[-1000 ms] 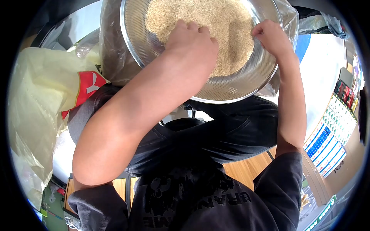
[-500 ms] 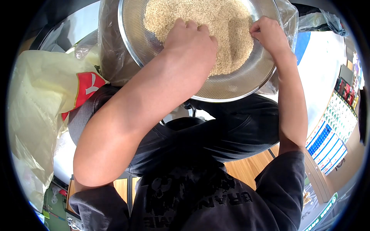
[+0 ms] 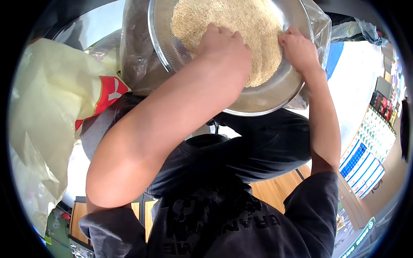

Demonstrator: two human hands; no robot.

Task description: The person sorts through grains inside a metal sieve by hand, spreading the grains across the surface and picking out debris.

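A wide round metal sieve (image 3: 254, 101) with fine holes holds a heap of pale tan grain (image 3: 254, 21) that looks like unpolished rice. Over the middle of the grain is my left hand (image 3: 223, 43), fingers curled downward. Its fingertips are hidden, so what they hold cannot be made out. At the right side of the heap, close to the sieve's wall, my right hand (image 3: 299, 49) is closed with thumb and fingers pressed together. Anything between those fingers is too small to name. The grain surface looks slightly blurred.
A clear plastic bag (image 3: 137, 56) lies around and under the sieve. To the left stands a large pale yellow bag (image 3: 47, 99) with a red patch. My dark-clothed legs (image 3: 266, 137) are below the sieve. A white surface (image 3: 357, 73) and printed sheets (image 3: 363, 159) are at the right.
The sieve and yellow bag sit further right in view. The dark hollow in the grain beside my right hand has mostly smoothed out. Both hands stay curled over the grain.
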